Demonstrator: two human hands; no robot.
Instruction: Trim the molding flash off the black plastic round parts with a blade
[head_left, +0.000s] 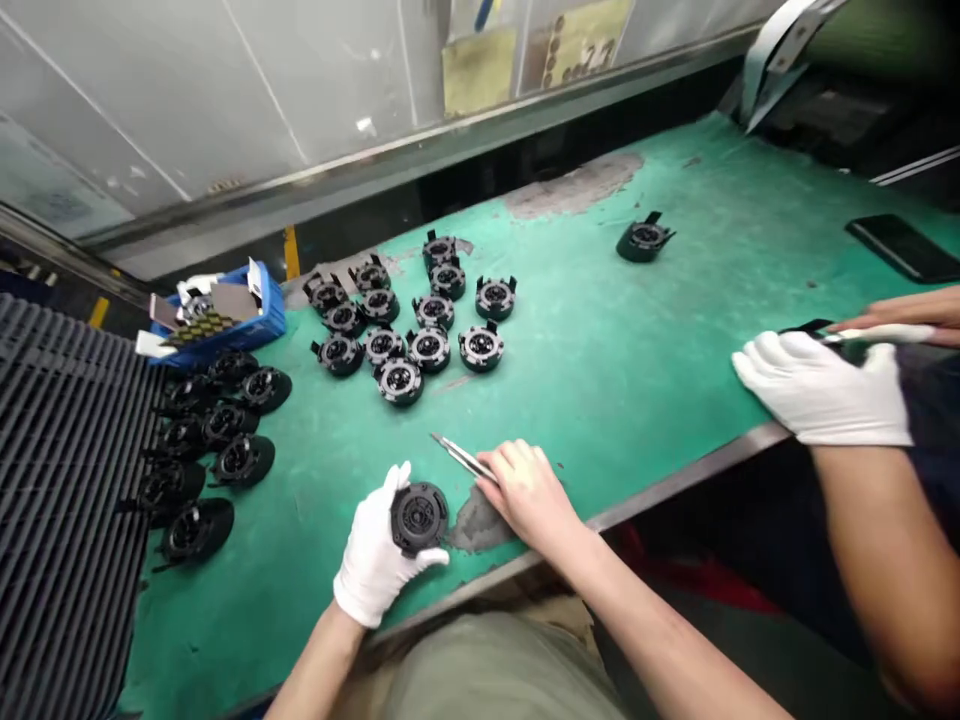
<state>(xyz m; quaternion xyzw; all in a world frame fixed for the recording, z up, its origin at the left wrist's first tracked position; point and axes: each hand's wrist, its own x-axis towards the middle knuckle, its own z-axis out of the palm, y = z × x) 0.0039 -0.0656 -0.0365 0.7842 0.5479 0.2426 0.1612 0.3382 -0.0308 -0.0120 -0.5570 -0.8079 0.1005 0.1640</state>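
Observation:
My left hand (375, 555), in a white glove, grips a round black plastic part (420, 516) by its side, its ribbed face turned up. My bare right hand (525, 490) is closed on a pair of metal tweezers (461, 455), whose tips point up and to the left, apart from the part. Beyond both hands stands a group of similar round black parts (400, 381) with upright tabs. More black parts (196, 528), with wider curved shells, lie to the left of my left hand.
A blue bin (262, 325) of mixed pieces stands at the back left, near a stack of ribbed dark trays (67, 500). One black part (643, 238) sits alone farther right. A co-worker's gloved hand (825, 388) works at the right, below a phone (904, 248). The green mat (585, 400) is worn in patches.

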